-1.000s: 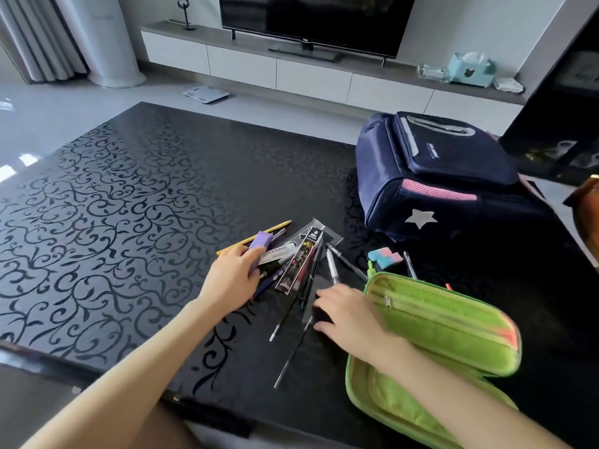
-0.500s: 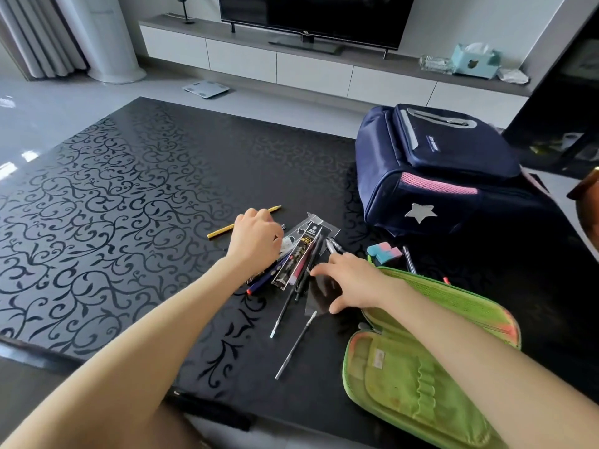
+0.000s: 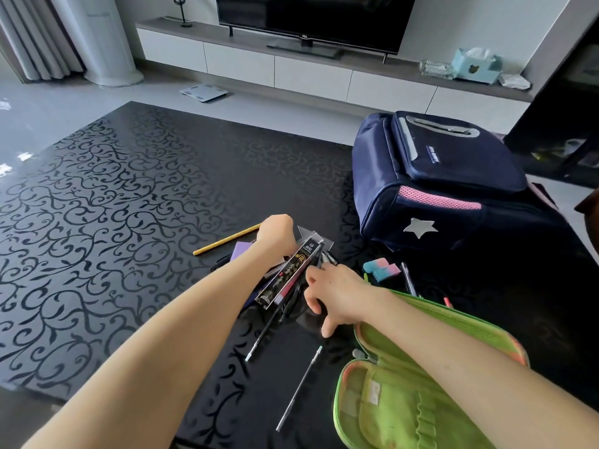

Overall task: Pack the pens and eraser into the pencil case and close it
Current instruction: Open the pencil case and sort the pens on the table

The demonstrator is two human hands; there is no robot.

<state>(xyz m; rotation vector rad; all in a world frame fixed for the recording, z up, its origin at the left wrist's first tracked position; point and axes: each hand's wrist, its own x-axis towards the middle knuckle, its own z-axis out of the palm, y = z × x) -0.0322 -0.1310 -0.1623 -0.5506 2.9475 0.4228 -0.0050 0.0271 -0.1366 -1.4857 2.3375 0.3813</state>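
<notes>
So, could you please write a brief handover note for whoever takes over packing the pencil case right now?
Left hand: on the far end of the pen pile; grip hidden.
Right hand: fingers spread on the pile's near side, holding nothing visibly.
Eraser: on the table, beyond the case.
Case: open at the right.
Done: nothing visibly packed.
Left: pens and eraser in, case closed.

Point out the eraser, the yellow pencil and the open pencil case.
eraser [image 3: 380,270], head view, on its pink and blue top face.
yellow pencil [image 3: 227,244], head view, mid-shaft, left of the hand.
pencil case [image 3: 398,413], head view, on the bare green inner lining.
</notes>
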